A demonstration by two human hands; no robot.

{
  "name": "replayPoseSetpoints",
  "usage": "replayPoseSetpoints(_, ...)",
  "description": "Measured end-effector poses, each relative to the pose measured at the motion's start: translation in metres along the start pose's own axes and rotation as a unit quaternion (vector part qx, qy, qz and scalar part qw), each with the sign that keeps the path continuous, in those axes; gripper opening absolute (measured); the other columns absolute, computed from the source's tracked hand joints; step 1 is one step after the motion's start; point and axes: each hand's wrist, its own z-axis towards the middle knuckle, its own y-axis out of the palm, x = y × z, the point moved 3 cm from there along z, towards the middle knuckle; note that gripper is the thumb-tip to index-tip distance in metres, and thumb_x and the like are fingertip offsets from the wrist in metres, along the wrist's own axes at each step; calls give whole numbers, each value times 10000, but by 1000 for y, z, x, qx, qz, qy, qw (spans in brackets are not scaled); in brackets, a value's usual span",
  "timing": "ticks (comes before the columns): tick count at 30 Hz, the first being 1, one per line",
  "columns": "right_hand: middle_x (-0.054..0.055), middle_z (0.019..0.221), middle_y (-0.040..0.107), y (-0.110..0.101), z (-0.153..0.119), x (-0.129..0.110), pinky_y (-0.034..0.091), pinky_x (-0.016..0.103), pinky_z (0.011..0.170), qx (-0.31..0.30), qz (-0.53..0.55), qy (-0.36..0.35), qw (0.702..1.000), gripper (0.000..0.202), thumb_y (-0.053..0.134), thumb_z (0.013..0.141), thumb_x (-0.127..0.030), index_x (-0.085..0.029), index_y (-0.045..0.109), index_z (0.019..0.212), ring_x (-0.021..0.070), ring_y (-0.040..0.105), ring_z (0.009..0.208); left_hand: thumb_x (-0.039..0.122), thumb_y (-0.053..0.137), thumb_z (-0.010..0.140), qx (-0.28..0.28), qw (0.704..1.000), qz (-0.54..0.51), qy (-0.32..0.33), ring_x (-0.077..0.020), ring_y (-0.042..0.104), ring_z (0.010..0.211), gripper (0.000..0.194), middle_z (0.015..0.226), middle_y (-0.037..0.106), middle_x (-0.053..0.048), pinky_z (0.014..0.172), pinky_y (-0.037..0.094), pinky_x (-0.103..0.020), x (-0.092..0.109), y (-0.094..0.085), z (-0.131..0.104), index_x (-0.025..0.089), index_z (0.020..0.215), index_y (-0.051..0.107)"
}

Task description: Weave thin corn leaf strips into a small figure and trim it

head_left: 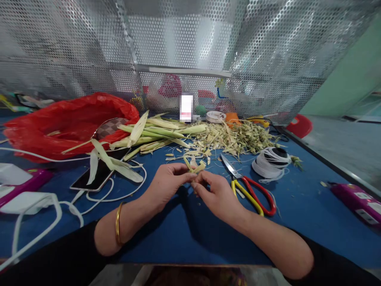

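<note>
My left hand (170,182) and my right hand (214,193) meet above the blue table, fingertips nearly touching. Between them is a small piece of pale yellow-green husk (197,167), pinched by the left thumb and fingers. The right thumb and index finger are pressed together at its lower end. Just right of the hands lie scissors (251,194) with red and yellow handles, blades pointing up and left. Behind the hands are long green husk strips (160,133) and a heap of short husk scraps (217,137).
A white thread spool (270,162) stands at the right, near a purple power strip (357,201). On the left are a red plastic bag (71,115), a phone (95,174) under husk strips and white cables (59,202). Perforated metal (184,43) rises behind.
</note>
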Motion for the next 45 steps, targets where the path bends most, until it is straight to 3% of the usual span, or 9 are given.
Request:
replayPoseSetpoints(5,-31,597,500,3,-4,-3,317,241,558,14,-59,-69,996,177,504,836,-189,-208,451,667,125,442,567,242,804,532,58,998,-40,-1,-150,586,678,188,710,701,-27,706,466,-277,-8,2,2,151,683,738)
replayPoseSetpoints(10,-21,627,548,-4,-3,-9,346,243,592,25,-77,-106,991,173,511,871,-198,-205,516,698,128,485,593,243,817,573,16,992,-103,-66,-129,596,648,249,736,690,-30,660,473,-253,-11,-4,5,146,789,737)
replayPoseSetpoints(15,41,799,622,-37,6,-12,407,295,723,175,-93,-125,972,142,573,869,-307,-198,592,780,182,559,776,283,793,661,-68,985,-141,-68,-96,574,619,268,719,631,-8,613,477,-216,-4,-8,5,149,879,715)
replayPoseSetpoints(18,48,896,680,-38,14,-6,433,310,781,89,-17,-90,992,110,633,819,-305,-204,649,860,203,607,868,293,781,686,-116,982,-132,-68,-87,559,599,270,711,605,6,594,478,-209,-4,-6,3,165,900,678)
replayPoseSetpoints(22,3,748,697,-28,16,-1,447,273,706,-6,92,-30,995,123,628,812,-302,-191,679,791,162,624,724,298,779,687,-139,979,-126,-83,-73,539,548,277,690,601,23,551,457,-189,-6,-1,2,192,881,614)
replayPoseSetpoints(29,-1,674,662,-22,9,-5,415,252,639,8,3,-23,1000,98,641,801,-230,-182,653,716,145,587,645,252,770,683,-68,986,-123,-84,-61,524,504,221,649,611,23,511,436,-165,-10,1,1,165,729,572)
replayPoseSetpoints(37,77,742,671,-14,4,-8,394,368,804,102,-206,-182,956,171,514,879,-206,-162,602,740,203,583,722,106,724,658,-22,969,-202,-143,-57,491,456,154,538,555,35,492,441,-165,-10,2,1,146,646,576)
replayPoseSetpoints(42,16,654,618,-18,13,2,411,286,656,-4,18,4,1000,143,581,817,-256,-177,605,700,153,541,636,107,725,643,-41,964,-221,-142,-62,490,447,162,492,540,39,497,445,-167,-8,3,0,153,636,570)
replayPoseSetpoints(45,9,628,627,-17,14,8,438,279,689,-115,247,126,954,198,658,755,-328,-153,630,667,134,568,624,139,744,650,-62,971,-205,-102,-62,503,450,182,510,568,34,481,420,-157,-7,4,-3,151,628,564)
